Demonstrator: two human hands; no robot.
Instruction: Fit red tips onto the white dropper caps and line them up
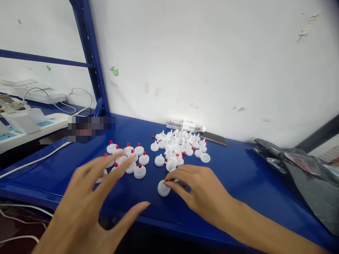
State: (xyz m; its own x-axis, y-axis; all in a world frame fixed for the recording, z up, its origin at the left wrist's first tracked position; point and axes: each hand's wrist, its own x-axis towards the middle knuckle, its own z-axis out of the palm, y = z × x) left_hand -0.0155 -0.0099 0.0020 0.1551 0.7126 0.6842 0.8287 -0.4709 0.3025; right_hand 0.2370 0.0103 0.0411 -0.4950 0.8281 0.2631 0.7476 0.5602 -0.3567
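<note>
My right hand [196, 185] pinches a small red tip cap [166, 181] at the top of a white nozzle lid [163, 188], which stands on the blue table. Its fingertips partly cover the red piece. With fingers spread and nothing in them, my left hand [90, 197] hovers at the left, partly hiding a group of white lids with red tips [140, 171]. Beyond my right hand lies a heap of white nozzle lids [180, 143], mostly without red tips. A few loose red tip caps lie among them.
Behind the heap a clear plastic bottle [188, 125] lies on its side, beside a dark phone [214, 138]. Dark plastic bags [299, 169] cover the table's right side. A power strip [50, 121] with chargers and white cables is at the left, near a blue metal post [95, 53].
</note>
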